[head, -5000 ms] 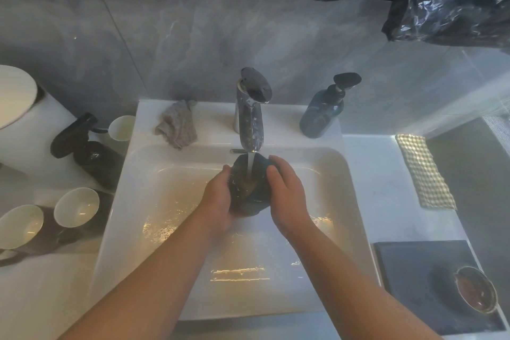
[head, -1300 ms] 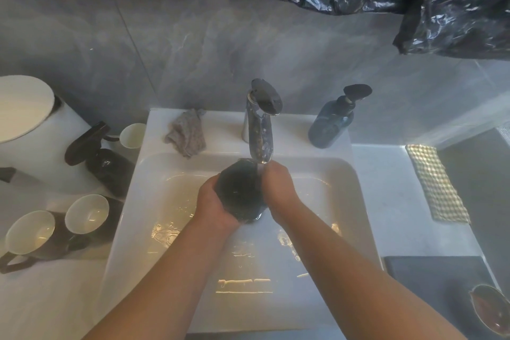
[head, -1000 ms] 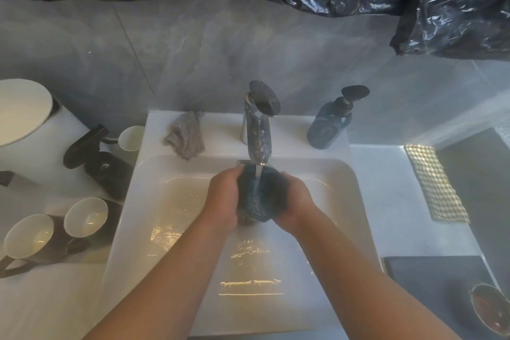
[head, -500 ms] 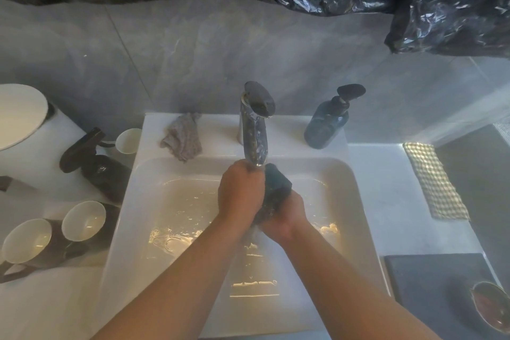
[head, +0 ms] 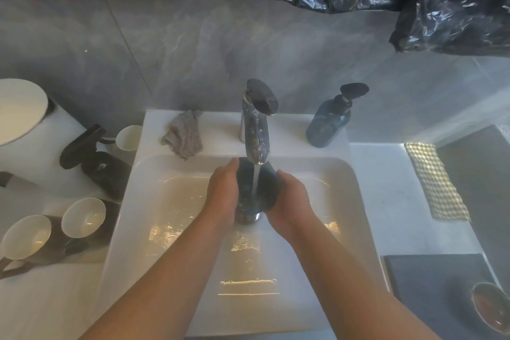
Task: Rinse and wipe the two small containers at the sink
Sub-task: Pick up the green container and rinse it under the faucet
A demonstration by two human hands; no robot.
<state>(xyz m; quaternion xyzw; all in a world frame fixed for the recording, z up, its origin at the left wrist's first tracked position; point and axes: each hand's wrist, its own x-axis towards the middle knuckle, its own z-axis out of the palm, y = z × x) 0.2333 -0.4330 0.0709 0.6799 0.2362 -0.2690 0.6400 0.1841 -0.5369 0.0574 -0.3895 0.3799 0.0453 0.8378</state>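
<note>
We hold the dark container under the tap, left hand at its 9 o'clock, right hand at 3, fingers of both wrapped round it; long axis approx 12–6

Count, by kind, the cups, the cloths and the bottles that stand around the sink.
White round ceramic cups: 3
Cloths: 2, crumpled grey cloth, yellow checked cloth
Bottles: 2, blue pump bottle, black spray bottle
Total: 7
</note>
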